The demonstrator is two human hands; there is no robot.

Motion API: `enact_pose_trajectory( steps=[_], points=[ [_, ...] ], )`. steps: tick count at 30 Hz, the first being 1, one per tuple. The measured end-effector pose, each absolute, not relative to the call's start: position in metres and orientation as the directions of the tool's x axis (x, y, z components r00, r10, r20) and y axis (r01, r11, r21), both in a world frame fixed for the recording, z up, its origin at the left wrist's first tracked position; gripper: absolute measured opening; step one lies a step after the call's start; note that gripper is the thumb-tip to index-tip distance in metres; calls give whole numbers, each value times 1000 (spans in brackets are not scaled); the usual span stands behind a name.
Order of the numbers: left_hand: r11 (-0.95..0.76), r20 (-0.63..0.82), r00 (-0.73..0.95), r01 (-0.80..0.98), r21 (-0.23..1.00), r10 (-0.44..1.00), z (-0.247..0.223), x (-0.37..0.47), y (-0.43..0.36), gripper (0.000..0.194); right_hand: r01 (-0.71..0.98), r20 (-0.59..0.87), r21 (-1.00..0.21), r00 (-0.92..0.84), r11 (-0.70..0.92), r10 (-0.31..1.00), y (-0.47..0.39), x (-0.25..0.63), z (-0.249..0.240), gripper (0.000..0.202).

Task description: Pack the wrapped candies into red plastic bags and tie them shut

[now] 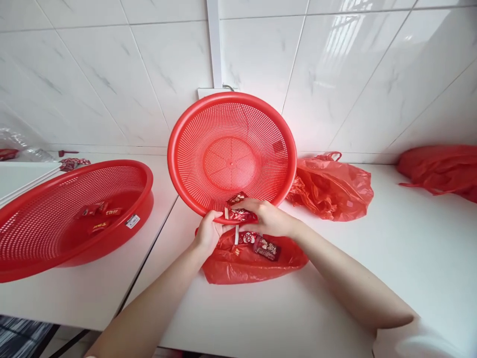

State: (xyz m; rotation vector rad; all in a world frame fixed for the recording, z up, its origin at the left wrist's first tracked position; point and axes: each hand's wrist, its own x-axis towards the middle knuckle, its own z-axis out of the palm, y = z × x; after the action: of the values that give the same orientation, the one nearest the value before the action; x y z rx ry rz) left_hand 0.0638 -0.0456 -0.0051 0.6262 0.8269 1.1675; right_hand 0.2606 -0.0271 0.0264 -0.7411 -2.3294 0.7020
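Pinching the lower rim of the tilted red basket (230,163) between its six and seven o'clock, our left hand (207,233) has its thumb over the edge and its fingers tucked beneath. Our right hand (270,216) lies across from four o'clock, fingers bent over packets at the basket's six o'clock; we cannot tell whether they are closed on one or merely resting there. It is the nearer hand to these packets, though our left thumb is just beside them.

From the right fingertips, a dark packet (237,198) lies toward twelve o'clock, its long axis running from eight to two. A red packet (238,215) sits toward six, partly under the fingers, its length from nine to three.

Directly below the rim, at six o'clock, a red bag (246,272) gapes on the white table (298,308), holding a lower red packet (247,237) and a lower dark packet (267,248), the latter slanting from ten to four.

At nine o'clock we have another red basket (143,211) with small packets (112,212) inside, across a dark seam (151,252). Toward three, a crumpled red bag (335,189) sits close by the tilted basket. At twelve, behind it, stands the tiled wall (257,54).
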Motion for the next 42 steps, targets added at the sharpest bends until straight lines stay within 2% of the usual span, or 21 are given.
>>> enact_pose_trajectory(
  steps=[4, 6, 9, 14, 20, 24, 28, 36, 42],
  points=[
    [256, -211, 145, -526, 811, 967, 0, 59, -42, 22, 241, 393, -823, -413, 515, 821, -28, 259, 28, 29],
    [232, -185, 140, -525, 819, 973, 2, 58, -42, 23, 94, 346, -919, -270, 382, 899, -27, 259, 30, 27],
    [200, -166, 112, -529, 825, 980, 4, 57, -42, 21, -107, 246, -967, -188, 229, 951, -23, 262, 30, 25],
    [195, -157, 117, -498, 845, 981, 6, 57, -43, 21, -187, 135, -977, -192, 98, 972, -19, 264, 28, 26],
    [189, -136, 139, -510, 839, 981, 7, 60, -45, 22, -180, 151, -978, -232, 110, 961, -21, 263, 28, 27],
    [212, -162, 143, -499, 840, 976, 8, 62, -46, 18, -198, 149, -974, -186, 112, 971, -20, 262, 27, 30],
    [208, -159, 140, -490, 847, 977, 7, 63, -47, 22, -229, 123, -970, -190, 78, 974, -22, 260, 29, 39],
    [226, -163, 167, -504, 834, 972, 3, 62, -47, 29, -38, 151, -988, -196, 147, 969, -28, 258, 32, 53],
    [211, -146, 169, -485, 849, 975, 3, 62, -48, 29, -200, -16, -977, -259, -69, 966, -24, 258, 29, 54]
  ],
)
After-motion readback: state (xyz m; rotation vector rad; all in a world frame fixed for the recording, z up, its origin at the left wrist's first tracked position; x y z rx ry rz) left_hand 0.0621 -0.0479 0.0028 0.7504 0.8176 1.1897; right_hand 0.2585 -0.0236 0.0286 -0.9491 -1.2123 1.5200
